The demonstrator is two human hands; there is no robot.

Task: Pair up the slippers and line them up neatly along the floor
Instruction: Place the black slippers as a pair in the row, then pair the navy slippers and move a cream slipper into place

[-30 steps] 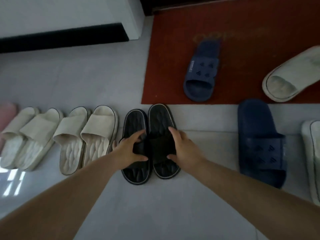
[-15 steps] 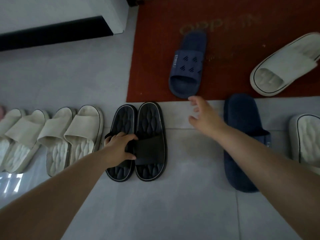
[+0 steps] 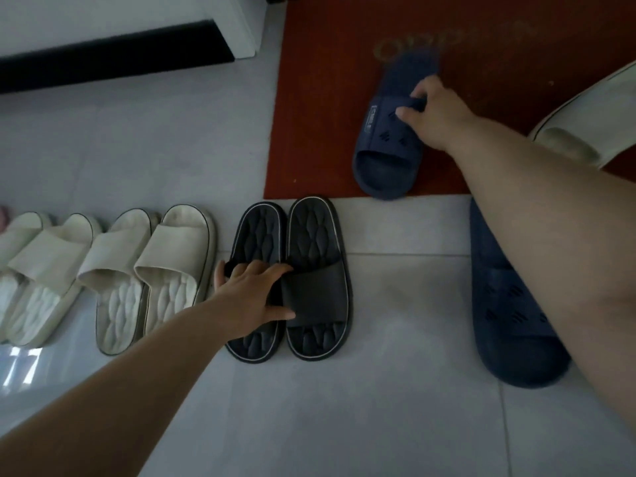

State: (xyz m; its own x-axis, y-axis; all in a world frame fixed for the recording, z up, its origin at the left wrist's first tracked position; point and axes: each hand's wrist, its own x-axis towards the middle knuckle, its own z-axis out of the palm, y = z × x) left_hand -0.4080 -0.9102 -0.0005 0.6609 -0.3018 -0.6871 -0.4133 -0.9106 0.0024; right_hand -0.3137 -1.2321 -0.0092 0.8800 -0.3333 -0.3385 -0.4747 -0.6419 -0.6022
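A pair of black slippers stands side by side on the grey floor. My left hand [image 3: 253, 297] grips the strap of the left black slipper [image 3: 256, 235]; the right black slipper [image 3: 318, 256] lies against it. On the red mat, my right hand [image 3: 437, 111] pinches the strap of a navy slipper [image 3: 389, 156]. The second navy slipper [image 3: 509, 325] lies on the tiles at right, partly under my right forearm. Two cream pairs [image 3: 113, 270] are lined up to the left of the black pair.
The red doormat [image 3: 309, 115] covers the floor at the top. A single cream slipper [image 3: 585, 132] lies on its right side. A white wall with a black skirting [image 3: 113, 60] runs along the upper left. A pink slipper edge [image 3: 2, 216] shows at far left.
My right hand left the black pair and reached up onto the mat, taking hold of the navy slipper's strap. My left hand stayed on the left black slipper.
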